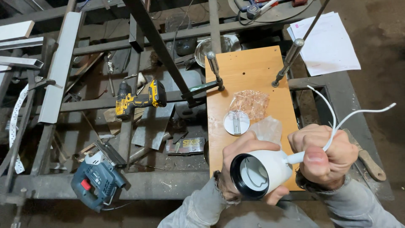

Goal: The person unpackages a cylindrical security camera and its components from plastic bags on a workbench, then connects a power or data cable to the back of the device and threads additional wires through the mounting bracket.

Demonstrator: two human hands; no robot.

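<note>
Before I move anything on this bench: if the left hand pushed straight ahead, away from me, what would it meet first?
Probably the round white disc lying on the wooden board, just beyond the left hand holding the white lamp. Height is unclear, so it might pass over.

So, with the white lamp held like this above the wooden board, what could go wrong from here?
1. The right hand grips the white wires tightly where they leave the lamp stem; pulling could strain them.
2. The left hand alone carries the white lamp housing near the edge of the wooden board; a slip might drop it.
3. The round white plate and plastic bag lie loose below and could be knocked.
</note>
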